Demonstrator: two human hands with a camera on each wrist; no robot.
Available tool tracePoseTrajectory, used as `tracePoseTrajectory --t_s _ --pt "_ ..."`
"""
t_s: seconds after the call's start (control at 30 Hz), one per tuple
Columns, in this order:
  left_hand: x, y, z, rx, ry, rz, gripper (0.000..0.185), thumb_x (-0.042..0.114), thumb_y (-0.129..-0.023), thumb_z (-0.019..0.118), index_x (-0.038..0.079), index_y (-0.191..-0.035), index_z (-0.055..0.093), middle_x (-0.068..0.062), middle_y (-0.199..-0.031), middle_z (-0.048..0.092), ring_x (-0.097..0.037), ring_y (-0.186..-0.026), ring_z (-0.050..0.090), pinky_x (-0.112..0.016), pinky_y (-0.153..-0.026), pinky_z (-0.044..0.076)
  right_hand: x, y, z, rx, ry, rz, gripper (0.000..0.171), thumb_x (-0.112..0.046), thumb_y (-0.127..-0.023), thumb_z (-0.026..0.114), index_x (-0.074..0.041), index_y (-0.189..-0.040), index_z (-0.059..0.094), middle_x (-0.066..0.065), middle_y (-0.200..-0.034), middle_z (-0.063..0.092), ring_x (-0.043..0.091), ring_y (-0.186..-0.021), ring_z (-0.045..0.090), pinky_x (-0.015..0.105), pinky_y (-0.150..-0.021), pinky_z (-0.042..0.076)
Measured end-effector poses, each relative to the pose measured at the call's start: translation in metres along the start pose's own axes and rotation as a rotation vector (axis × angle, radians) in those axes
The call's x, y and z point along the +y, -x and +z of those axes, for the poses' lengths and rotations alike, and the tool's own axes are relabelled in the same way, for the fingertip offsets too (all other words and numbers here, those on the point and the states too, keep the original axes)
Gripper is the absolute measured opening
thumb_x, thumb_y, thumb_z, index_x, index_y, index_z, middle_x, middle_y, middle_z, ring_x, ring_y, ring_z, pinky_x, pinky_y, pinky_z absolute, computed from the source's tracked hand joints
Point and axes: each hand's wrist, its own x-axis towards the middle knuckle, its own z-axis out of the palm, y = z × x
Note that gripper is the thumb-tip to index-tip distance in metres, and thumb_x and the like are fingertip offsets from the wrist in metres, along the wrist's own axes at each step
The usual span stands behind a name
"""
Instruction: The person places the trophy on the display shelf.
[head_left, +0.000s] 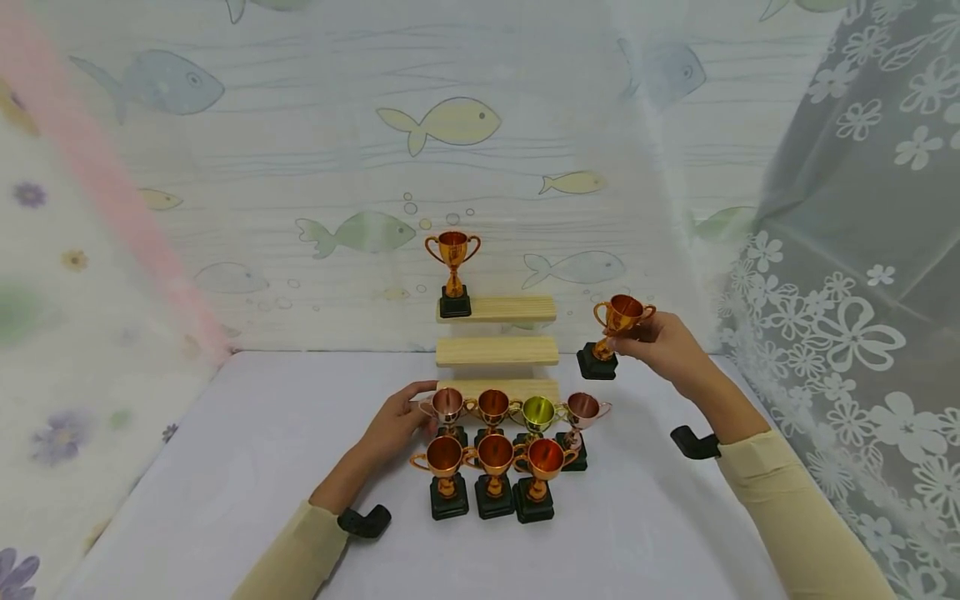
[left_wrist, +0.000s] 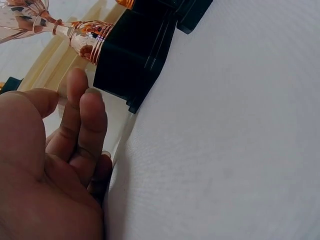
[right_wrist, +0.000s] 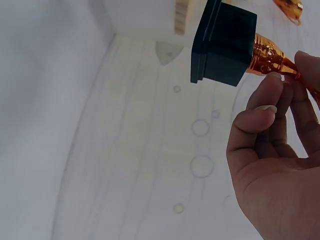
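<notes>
I'm watching the right hand pinching a tilted orange trophy at 2 o'clock, which could slip, while the relaxed left hand is touching the pink cup and could topple the cluster.

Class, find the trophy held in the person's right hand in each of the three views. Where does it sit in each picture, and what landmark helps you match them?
Head view: held trophy right of the wooden steps, gripped by the right hand.
Left wrist view: not in it.
Right wrist view: top right, black base towards the camera.
Shared landmark: the steps' pale wood, in the right wrist view at the top edge.
</notes>
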Motion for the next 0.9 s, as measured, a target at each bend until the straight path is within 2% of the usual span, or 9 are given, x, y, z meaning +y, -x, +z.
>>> tracePoseTrajectory --t_s 0.27,0.5,0.73,0.9 --pt "-0.001 0.0 -0.001 -0.015 0.026 0.018 0.049 0.012 -0.11 0.055 -0.001 -0.156 0.044 -0.008 -0.087 0.076 -0.018 -0.082 0.069 -0.03 -0.079 0.052 -0.029 -0.019 0.007 -0.027 0.021 -0.05 0.041 -0.019 -0.101 0.074 0.004 -0.133 0.066 0.022 -0.126 0.072 0.019 -0.108 0.067 0.029 -0.092 0.054" --pt "0.002 0.002 -0.001 -0.014 0.037 0.008 0.05 0.014 -0.11 0.058 -0.001 -0.156 0.045 -0.004 -0.085 0.074 -0.015 -0.081 0.069 -0.028 -0.084 0.05 -0.045 -0.038 0.016 -0.036 0.01 -0.036 0.042 -0.019 -0.101 0.074 0.005 -0.135 0.065 0.022 -0.129 0.069 0.03 -0.114 0.065 0.049 -0.101 0.051" --pt "-0.001 0.001 -0.001 -0.026 0.065 0.019 0.049 0.008 -0.11 0.055 -0.002 -0.156 0.043 -0.002 -0.087 0.072 -0.016 -0.08 0.067 -0.028 -0.084 0.052 -0.062 -0.059 0.031 -0.054 -0.002 -0.058 0.04 -0.017 -0.099 0.075 0.004 -0.132 0.066 0.021 -0.127 0.07 0.032 -0.115 0.067 0.036 -0.092 0.054" --pt "-0.003 0.0 0.0 -0.036 0.074 0.033 0.048 0.008 -0.111 0.055 -0.003 -0.156 0.043 -0.002 -0.087 0.071 -0.016 -0.08 0.066 -0.027 -0.083 0.053 -0.077 -0.073 0.045 -0.048 0.004 -0.068 0.037 -0.018 -0.098 0.077 0.002 -0.128 0.068 0.019 -0.125 0.069 0.033 -0.115 0.067 0.044 -0.094 0.054"
